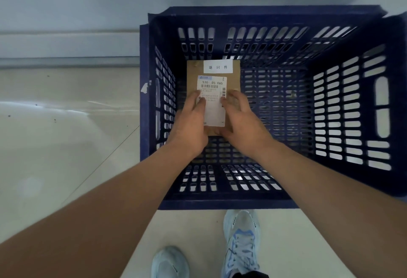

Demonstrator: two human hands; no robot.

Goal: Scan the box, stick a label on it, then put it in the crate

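Observation:
A flat brown cardboard box [233, 77] lies low inside the dark blue slotted crate [339, 198], toward its far left corner. On its top are a white shipping label with a barcode [212, 86] and a smaller white label with three printed characters [218, 66]. My left hand [190, 123] grips the box's near left edge, fingers over the shipping label. My right hand [240, 119] holds the near right edge. Whether the box rests on the crate floor I cannot tell.
The crate stands on a pale tiled floor [66, 145] against a light wall with a grey skirting [66, 62]. The person's two light blue trainers [241, 244] stand just in front of the crate's near rim. The crate's right half holds nothing visible.

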